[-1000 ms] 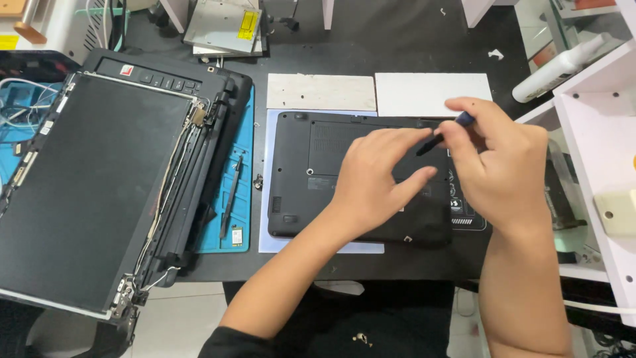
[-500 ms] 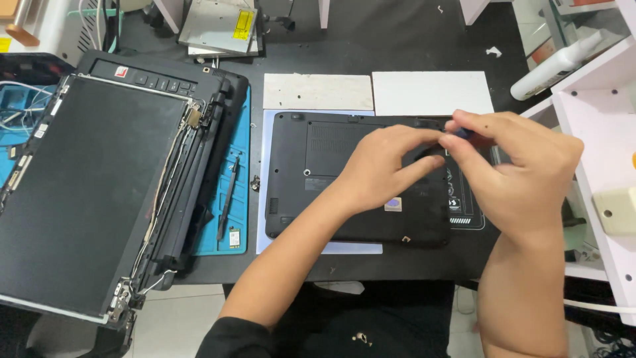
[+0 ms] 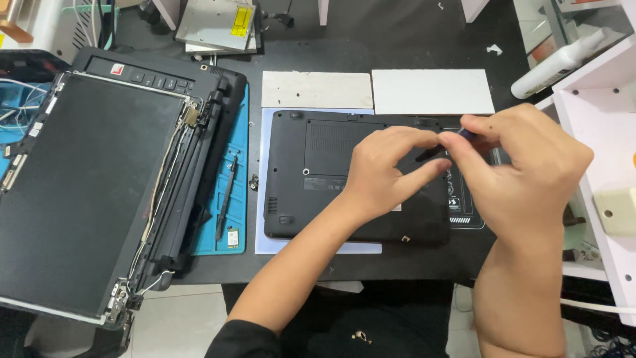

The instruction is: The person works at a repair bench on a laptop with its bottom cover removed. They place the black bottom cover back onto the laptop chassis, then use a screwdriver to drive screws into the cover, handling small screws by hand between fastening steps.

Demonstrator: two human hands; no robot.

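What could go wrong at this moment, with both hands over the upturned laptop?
1. The right hand pinches a thin dark tool right beside the left hand's fingertips; a slip might jab a finger or scratch the black laptop base.
2. A small loose part lies by the blue mat's edge; it could be knocked off and lost.
3. The opened laptop overhangs the table edge, wires exposed; a nudge might tip it.

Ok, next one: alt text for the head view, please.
Two bare hands, left hand and right hand, meet over an upturned small black laptop, pinching a dark slim tool. A larger dismantled black laptop with exposed screen panel lies to the left on the dark table.
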